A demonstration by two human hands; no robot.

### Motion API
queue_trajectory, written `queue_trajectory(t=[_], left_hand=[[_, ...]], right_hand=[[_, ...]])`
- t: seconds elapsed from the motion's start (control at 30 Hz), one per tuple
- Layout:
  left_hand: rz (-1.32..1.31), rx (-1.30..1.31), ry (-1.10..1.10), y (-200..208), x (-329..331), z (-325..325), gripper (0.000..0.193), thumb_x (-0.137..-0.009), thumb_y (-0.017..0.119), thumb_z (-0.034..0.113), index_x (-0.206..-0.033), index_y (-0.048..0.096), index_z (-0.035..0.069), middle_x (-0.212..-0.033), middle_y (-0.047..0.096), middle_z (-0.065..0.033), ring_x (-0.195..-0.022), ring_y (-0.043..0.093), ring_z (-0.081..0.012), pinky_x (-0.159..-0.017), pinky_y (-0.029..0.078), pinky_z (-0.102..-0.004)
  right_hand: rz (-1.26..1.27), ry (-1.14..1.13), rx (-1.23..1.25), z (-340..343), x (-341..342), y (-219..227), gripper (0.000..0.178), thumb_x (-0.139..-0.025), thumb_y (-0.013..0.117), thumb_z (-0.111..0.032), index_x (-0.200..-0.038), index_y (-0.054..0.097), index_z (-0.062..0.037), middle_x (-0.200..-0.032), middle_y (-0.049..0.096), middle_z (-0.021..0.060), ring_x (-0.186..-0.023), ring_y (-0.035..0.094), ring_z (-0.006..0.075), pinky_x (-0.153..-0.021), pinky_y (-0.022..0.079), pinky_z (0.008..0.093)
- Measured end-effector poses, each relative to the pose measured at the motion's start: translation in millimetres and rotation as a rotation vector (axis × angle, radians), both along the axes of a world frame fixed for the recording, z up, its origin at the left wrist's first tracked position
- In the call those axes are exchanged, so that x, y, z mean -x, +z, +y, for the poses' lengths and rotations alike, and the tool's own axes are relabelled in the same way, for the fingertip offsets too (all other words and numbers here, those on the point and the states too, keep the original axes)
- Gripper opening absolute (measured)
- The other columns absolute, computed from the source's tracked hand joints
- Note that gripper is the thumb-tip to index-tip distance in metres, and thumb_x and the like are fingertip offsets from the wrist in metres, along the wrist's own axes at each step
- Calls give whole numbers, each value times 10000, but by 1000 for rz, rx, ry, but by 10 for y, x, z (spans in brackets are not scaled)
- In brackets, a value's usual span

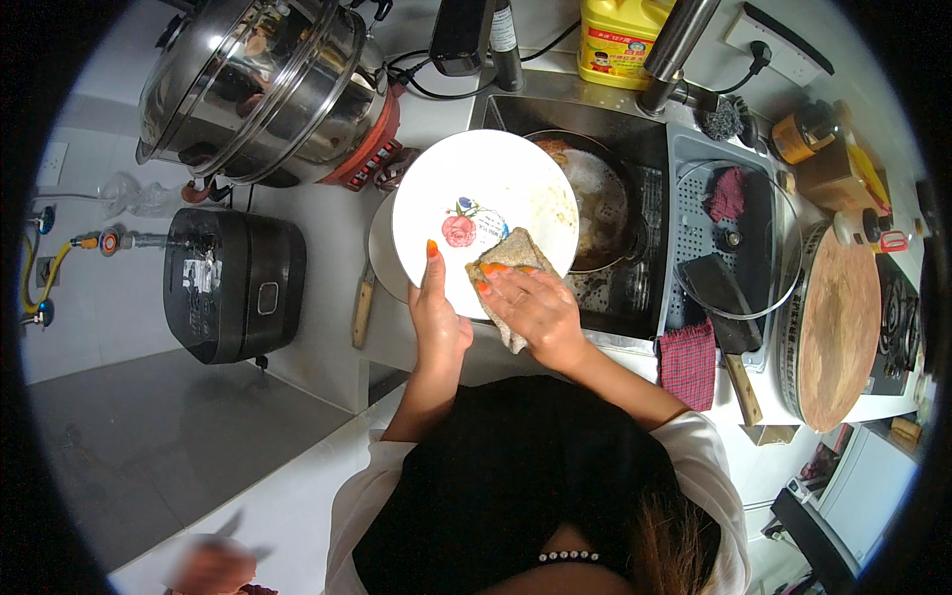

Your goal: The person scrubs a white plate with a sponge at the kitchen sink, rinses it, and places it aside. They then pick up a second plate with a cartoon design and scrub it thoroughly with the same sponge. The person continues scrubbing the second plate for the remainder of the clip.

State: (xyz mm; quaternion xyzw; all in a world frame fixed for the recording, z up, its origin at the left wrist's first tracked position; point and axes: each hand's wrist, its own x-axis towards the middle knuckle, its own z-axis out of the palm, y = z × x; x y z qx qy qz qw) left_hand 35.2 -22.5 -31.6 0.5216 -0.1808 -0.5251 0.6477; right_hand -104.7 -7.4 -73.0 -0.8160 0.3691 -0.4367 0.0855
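Note:
My left hand grips the lower left rim of a white plate, its thumb on the face. The plate has a rose print and brownish smears along its right side. Against the plate's lower right part, my right hand presses a beige cloth with its fingers. Both hands hold the plate tilted over the counter and the sink's left edge. Behind it, in the sink, sits a dark pan with foamy liquid, partly hidden. Another pale round dish shows under the plate's left side.
Right of the sink, a grey draining tray holds a glass lid and a wooden-handled cleaver; a red checked cloth hangs in front. A round chopping board stands beyond. Left are a knife, rice cooker and steamer.

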Motion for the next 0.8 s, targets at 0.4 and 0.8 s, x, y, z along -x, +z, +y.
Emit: queue_trajectory(t=[0.4,0.8], left_hand=[[53,0,-72,-53,-119,1,497,-954,510,237,-1332,357,-46,-1298,472,-155,-1155,500,-218,-955,417,-335],[46,-20,-215,31,-297,-20,469,-935,535,189,-1316,381,-38,-1266,507,-166,-1136,532,-239,-932,450,-364]], right_hand=[[39,54,90,-90,96,69,314,-729,580,-64,-1024,682,-94,-1091,653,39,-1028,608,186,-875,462,320],[155,61,163,-277,445,-39,319,-717,601,-27,-1010,694,-112,-996,680,30,-996,626,165,-852,485,311]])
